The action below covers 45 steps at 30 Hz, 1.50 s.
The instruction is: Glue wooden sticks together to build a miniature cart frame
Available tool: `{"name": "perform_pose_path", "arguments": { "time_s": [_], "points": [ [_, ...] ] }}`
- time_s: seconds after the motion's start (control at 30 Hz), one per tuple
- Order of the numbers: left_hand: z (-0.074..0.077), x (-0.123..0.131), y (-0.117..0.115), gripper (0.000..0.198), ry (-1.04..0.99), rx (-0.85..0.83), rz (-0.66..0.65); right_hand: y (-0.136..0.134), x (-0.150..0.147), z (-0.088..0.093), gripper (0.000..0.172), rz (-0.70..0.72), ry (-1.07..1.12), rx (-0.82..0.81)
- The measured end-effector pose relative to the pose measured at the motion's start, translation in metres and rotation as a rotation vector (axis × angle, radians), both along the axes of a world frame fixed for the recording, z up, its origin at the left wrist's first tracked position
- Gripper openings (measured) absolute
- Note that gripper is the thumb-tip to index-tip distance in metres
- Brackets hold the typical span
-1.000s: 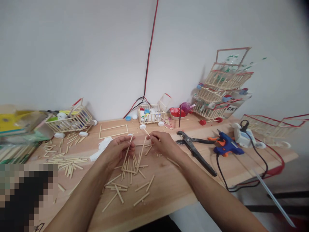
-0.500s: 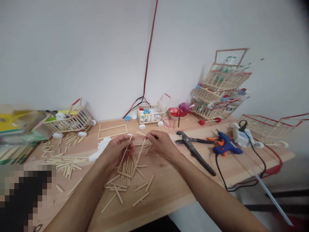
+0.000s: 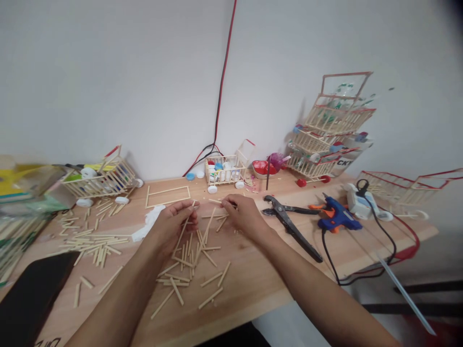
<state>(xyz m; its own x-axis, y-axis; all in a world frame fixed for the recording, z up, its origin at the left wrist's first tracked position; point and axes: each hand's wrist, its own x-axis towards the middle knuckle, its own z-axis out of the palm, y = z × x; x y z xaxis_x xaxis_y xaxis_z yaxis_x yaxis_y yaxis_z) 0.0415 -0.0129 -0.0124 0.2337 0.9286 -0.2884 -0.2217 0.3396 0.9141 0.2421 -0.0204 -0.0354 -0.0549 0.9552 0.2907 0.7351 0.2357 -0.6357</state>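
My left hand (image 3: pixel 177 222) pinches one long side of a U-shaped wooden stick frame (image 3: pixel 183 260), which tilts over the table. The frame has two long sticks joined by a short one at the near end; its far end is open. Between the fingertips of my right hand (image 3: pixel 243 212) is a short wooden stick (image 3: pixel 214 201), pointing left toward the frame's open end and apart from it. Loose cut sticks (image 3: pixel 177 290) lie beneath and in front of the hands. A flat rectangular stick frame (image 3: pixel 168 201) rests beyond my left hand.
Pliers (image 3: pixel 289 226) and a blue glue gun (image 3: pixel 338 215) lie at right, with a cable running off the edge. Small stick carts (image 3: pixel 226 172) stand along the wall, several stacked (image 3: pixel 314 140) at right. A black phone (image 3: pixel 34 294) and a stick pile (image 3: pixel 97 246) are at left.
My right hand has shifted slightly right, and the short stick has come away from the frame's right leg. The left hand still holds the frame. The view has moved a little.
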Motion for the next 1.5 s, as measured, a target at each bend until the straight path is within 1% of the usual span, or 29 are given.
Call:
{"name": "perform_pose_path", "arguments": {
  "time_s": [0.1,0.2,0.43,0.5,0.63,0.73,0.8,0.87,0.93,1.0,1.07,1.13,1.17,1.23,1.3,1.37,1.43,1.5],
  "points": [
    [0.001,0.0,0.0,0.026,-0.028,-0.043,0.014,0.001,0.002,-0.002,0.024,-0.019,-0.11,-0.01],
    [0.001,-0.001,0.001,0.02,-0.05,-0.051,0.027,0.001,0.002,-0.002,0.023,-0.02,-0.134,-0.021],
    [0.0,-0.004,0.004,0.012,-0.048,-0.044,0.019,-0.002,0.003,0.003,0.014,0.027,-0.071,0.005],
    [0.001,-0.003,0.004,0.011,-0.048,-0.049,0.02,-0.002,0.005,0.006,0.014,-0.008,-0.027,0.007],
    [0.002,-0.004,0.003,0.014,-0.052,-0.055,0.016,-0.003,0.006,0.01,0.017,-0.105,0.035,-0.057],
    [-0.001,-0.005,0.004,0.014,-0.052,-0.041,0.021,-0.004,0.003,0.011,0.017,-0.098,0.056,-0.083],
    [-0.004,-0.006,0.006,0.012,-0.051,-0.026,0.029,-0.006,0.0,0.011,0.018,-0.097,0.091,-0.064],
    [-0.006,-0.008,0.007,0.011,-0.059,-0.014,0.027,-0.006,0.0,0.013,0.02,-0.125,0.155,-0.012],
    [-0.007,-0.008,0.008,0.009,-0.071,-0.005,0.02,-0.007,0.002,0.022,0.023,-0.166,0.245,0.057],
    [-0.006,-0.009,0.008,0.008,-0.081,-0.001,0.018,-0.012,0.008,0.036,0.024,-0.195,0.349,0.129],
    [-0.006,-0.01,0.008,0.007,-0.085,-0.002,0.021,-0.023,0.015,0.052,0.024,-0.199,0.438,0.211],
    [-0.006,-0.011,0.009,0.006,-0.087,-0.007,0.026,-0.041,0.021,0.064,0.027,-0.182,0.445,0.277],
    [-0.006,-0.011,0.009,0.005,-0.086,-0.007,0.031,-0.051,0.023,0.067,0.03,-0.155,0.401,0.265],
    [-0.007,-0.012,0.01,0.004,-0.083,-0.006,0.038,-0.072,0.023,0.063,0.032,-0.077,0.272,0.174],
    [-0.007,-0.011,0.01,0.006,-0.069,-0.012,0.039,-0.088,0.02,0.049,0.025,0.003,0.098,0.056],
    [-0.006,-0.01,0.009,0.007,-0.041,-0.022,0.037,-0.098,0.014,0.032,0.016,0.075,-0.022,-0.027],
    [-0.005,-0.009,0.009,0.008,-0.029,-0.02,0.032,-0.1,0.007,0.017,0.011,0.132,-0.104,-0.038],
    [-0.006,-0.009,0.01,0.009,-0.024,0.0,0.033,-0.096,0.0,0.008,0.016,0.109,-0.177,-0.005]
  ]
}}
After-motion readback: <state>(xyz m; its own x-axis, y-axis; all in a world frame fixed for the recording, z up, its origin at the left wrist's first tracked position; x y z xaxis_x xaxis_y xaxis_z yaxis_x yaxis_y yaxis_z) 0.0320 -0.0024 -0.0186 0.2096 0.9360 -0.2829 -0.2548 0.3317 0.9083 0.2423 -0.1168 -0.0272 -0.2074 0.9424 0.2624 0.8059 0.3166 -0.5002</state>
